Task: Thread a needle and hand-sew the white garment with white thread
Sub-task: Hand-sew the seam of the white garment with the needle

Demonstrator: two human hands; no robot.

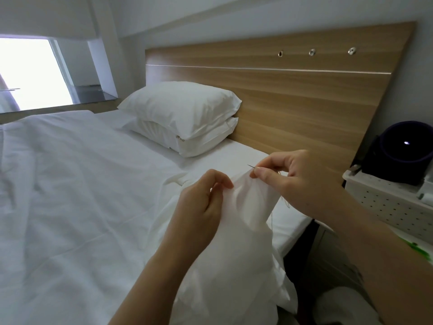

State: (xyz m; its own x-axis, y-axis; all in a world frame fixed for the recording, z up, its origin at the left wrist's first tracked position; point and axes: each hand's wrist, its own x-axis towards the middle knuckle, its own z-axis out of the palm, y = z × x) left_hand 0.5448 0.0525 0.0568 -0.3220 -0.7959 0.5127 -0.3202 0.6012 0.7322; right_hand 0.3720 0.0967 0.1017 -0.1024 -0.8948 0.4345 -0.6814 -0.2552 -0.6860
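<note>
Garment (234,254): white, bunched, raised off the bed (70,184) for stitching access.
Left hand (201,202): pinches garment's top fold, likely tensioning it.
Right hand (300,181): just right of that fold, thumb and forefinger clamped on needle (251,166), tip pointing away.
Thread (272,219): trails down garment's right side.
Pillows (185,118): well beyond garment.

Head-worn camera looks forward and down over the bed (82,184).
</note>
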